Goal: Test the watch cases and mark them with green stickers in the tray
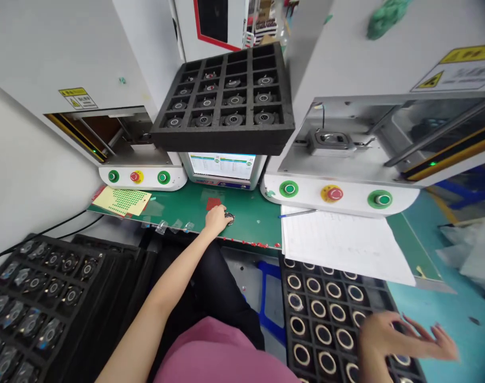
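My left hand (215, 220) rests on the green bench top near its front edge, closed around a small round black part (230, 218) that shows beside the thumb. Just behind that hand lies a small red sheet (212, 202). Over at the lower right, my right hand (400, 336) hovers above a black compartment tray (372, 298), fingers spread and slightly blurred, with nothing seen in them. Pale-rimmed black rings (324, 334) sit in the tray's compartments, and the hand hides some of them.
Two white machines flank a screen (222, 165); each has green buttons and a red one (335, 193). A black foam tray (222, 139) of round parts stands above the screen. Papers (342, 242), a pen (298, 213) and yellow sticker sheets (120, 201) lie on the bench. More filled trays (76, 319) stand left.
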{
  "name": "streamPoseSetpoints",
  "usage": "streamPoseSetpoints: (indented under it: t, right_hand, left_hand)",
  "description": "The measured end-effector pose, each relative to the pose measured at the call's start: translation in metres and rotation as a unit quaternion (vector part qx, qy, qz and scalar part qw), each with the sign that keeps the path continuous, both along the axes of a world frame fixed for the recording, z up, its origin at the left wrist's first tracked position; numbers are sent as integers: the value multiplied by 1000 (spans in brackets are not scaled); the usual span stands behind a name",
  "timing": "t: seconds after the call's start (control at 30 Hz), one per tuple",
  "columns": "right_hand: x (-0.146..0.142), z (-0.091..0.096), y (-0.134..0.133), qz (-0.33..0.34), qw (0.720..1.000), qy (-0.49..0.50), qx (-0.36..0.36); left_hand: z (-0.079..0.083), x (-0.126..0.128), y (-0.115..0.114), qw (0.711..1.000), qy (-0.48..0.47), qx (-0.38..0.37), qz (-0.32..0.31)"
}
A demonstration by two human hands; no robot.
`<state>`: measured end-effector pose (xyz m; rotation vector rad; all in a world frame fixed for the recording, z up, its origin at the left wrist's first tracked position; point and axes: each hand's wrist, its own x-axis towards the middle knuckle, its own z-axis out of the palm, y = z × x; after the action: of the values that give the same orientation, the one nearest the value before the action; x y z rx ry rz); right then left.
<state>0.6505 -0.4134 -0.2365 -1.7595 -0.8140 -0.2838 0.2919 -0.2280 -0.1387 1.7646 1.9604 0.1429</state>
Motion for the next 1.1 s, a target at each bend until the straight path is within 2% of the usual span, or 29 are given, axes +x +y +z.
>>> streamPoseSetpoints:
  t: [0.07,0.1,0.2,0.37,0.43,0.53,0.67,0.8,0.97,1.1]
  right_hand:
    - [-23,9,13,-13,995,-70,72]
    - [-37,15,20,4,992,-90,87]
    - [-85,32,46,112,988,-91,63]
    - [-159,63,77,286,955,-76,31]
    - [-180,72,83,333,941,-55,25]
    - [-206,76,88,410,912,-26,-8]
    - [-238,66,98,531,844,-3,-74]
    - [-268,51,117,622,773,9,-128]
    - [-289,43,135,674,717,11,-178]
    - [-300,50,133,693,692,12,-199]
  left_hand:
    - [2,-2,4,999,10,-31,-8]
    - [3,-2,5,999,13,-43,-11]
    - [6,0,5,998,12,-64,-13]
    - [7,5,4,995,-51,-84,3]
    - [9,-1,2,992,-96,-77,17]
    - [16,-26,-11,983,-173,-37,51]
    - [25,-77,-49,956,-261,42,127]
    - [27,-115,-108,913,-340,74,212]
    - [21,-133,-173,857,-419,47,296]
    - [16,-140,-199,831,-433,53,347]
